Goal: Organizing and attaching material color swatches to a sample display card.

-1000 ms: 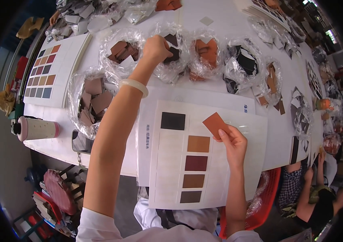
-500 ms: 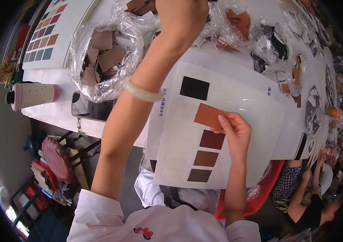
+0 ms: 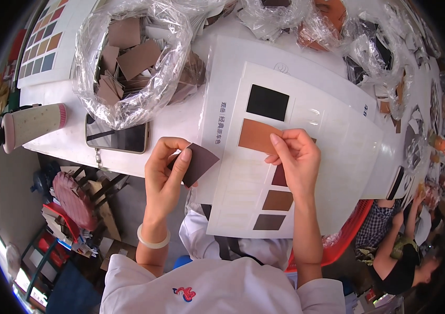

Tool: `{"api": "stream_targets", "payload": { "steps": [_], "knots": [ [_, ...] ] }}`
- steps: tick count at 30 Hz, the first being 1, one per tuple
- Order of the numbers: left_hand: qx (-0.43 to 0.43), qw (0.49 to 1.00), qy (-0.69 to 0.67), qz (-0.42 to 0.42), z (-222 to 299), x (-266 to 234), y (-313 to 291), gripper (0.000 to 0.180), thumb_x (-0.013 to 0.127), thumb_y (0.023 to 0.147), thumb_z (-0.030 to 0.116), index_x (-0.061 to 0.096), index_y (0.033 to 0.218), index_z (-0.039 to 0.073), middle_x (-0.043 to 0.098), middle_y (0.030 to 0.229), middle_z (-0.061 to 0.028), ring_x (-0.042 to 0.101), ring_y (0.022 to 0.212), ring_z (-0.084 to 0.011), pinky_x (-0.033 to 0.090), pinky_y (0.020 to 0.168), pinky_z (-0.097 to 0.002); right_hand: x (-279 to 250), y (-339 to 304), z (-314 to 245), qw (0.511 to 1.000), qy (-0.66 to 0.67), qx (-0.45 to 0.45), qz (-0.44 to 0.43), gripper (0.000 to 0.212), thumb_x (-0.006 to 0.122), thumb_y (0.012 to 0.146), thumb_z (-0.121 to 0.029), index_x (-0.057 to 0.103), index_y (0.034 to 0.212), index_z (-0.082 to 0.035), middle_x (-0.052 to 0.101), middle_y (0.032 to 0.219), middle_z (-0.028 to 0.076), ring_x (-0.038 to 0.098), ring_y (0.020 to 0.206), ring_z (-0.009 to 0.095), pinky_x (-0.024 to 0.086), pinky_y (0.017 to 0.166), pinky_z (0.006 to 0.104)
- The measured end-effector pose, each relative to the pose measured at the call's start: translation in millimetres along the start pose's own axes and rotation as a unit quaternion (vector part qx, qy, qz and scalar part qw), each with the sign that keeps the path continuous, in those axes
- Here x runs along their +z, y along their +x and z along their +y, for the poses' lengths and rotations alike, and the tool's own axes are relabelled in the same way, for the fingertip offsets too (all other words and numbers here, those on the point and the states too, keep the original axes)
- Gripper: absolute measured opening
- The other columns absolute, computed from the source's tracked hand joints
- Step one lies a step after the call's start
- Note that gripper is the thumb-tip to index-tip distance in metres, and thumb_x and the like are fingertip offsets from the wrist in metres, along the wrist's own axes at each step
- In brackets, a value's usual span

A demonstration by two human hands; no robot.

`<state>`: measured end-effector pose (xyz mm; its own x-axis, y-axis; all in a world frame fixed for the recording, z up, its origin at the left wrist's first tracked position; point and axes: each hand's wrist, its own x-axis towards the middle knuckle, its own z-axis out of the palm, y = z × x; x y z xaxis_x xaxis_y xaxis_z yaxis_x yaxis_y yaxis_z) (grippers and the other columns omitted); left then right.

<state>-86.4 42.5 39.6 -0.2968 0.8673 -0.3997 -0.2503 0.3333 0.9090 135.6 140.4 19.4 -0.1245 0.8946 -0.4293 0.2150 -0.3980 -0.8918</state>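
My right hand pinches the tan rectangular leather swatch flat against the white sample card to seat it, while my left hand grips a dark brown square swatch ready.

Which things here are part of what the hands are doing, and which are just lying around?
In use: left hand holding dark brown swatch; right hand holding tan swatch; white sample card.
Lying about: phone; bottle; bag of swatches.

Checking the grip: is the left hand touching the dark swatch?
Touching. The head view shows the left hand pinching the dark swatch between thumb and fingers.
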Motion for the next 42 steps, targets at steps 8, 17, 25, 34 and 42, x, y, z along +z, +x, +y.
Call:
{"api": "stream_targets", "payload": {
  "steps": [8, 17, 25, 34, 42],
  "knots": [
    [0.101, 0.976, 0.141, -0.135, 11, 29, 14, 0.010, 0.055, 0.095, 0.000, 0.051, 0.104, 0.000, 0.069, 0.115, -0.0145, 0.068, 0.070, -0.0192, 0.052, 0.054, -0.0285, 0, -1, -3, 1.000, -0.013, 0.000, 0.003, 0.014, 0.069, 0.092, -0.010, 0.060, 0.090, 0.002, 0.068, 0.072, 0.007, 0.067, 0.057, 0.012, 0.049, 0.051, 0.0214],
    [0.169, 0.917, 0.302, -0.198, 2, 39, 26, 0.017, 0.059, 0.090, -0.001, 0.046, 0.100, 0.004, 0.064, 0.125, -0.0144, 0.064, 0.058, -0.0320, 0.050, 0.051, -0.0356, 3, -2, -4, 0.999, -0.040, -0.005, 0.014, 0.014, 0.069, 0.090, -0.006, 0.058, 0.094, 0.001, 0.066, 0.067, 0.005, 0.062, 0.053, 0.009, 0.047, 0.049, 0.0200],
    [0.151, 0.920, 0.303, -0.198, 5, 42, 25, 0.015, 0.058, 0.091, -0.001, 0.046, 0.099, 0.002, 0.065, 0.124, -0.0148, 0.066, 0.059, -0.0324, 0.051, 0.051, -0.0353, 7, -2, -7, 0.997, -0.059, -0.036, 0.037, 0.034, 0.071, 0.087, -0.003, 0.050, 0.114, -0.002, 0.061, 0.061, 0.002, 0.057, 0.049, 0.008, 0.044, 0.046, 0.0209],
    [0.155, 0.931, 0.287, -0.162, 6, 48, 22, 0.011, 0.060, 0.091, -0.001, 0.053, 0.099, 0.000, 0.071, 0.109, -0.0157, 0.068, 0.062, -0.0289, 0.052, 0.055, -0.0322, 0, -5, -3, 0.984, -0.137, -0.106, 0.050, 0.028, 0.073, 0.086, -0.004, 0.055, 0.107, -0.002, 0.060, 0.062, 0.001, 0.053, 0.050, 0.006, 0.038, 0.045, 0.0194],
    [0.082, 0.954, 0.213, -0.194, 10, 49, 10, 0.017, 0.068, 0.089, 0.003, 0.062, 0.105, 0.001, 0.067, 0.072, -0.0089, 0.061, 0.057, -0.0136, 0.046, 0.053, -0.0260, -19, -42, -12, 0.983, -0.034, -0.064, -0.167, 0.007, 0.070, 0.088, -0.002, 0.065, 0.092, 0.002, 0.067, 0.079, 0.003, 0.066, 0.071, 0.009, 0.051, 0.060, 0.0202]
  ]
}}
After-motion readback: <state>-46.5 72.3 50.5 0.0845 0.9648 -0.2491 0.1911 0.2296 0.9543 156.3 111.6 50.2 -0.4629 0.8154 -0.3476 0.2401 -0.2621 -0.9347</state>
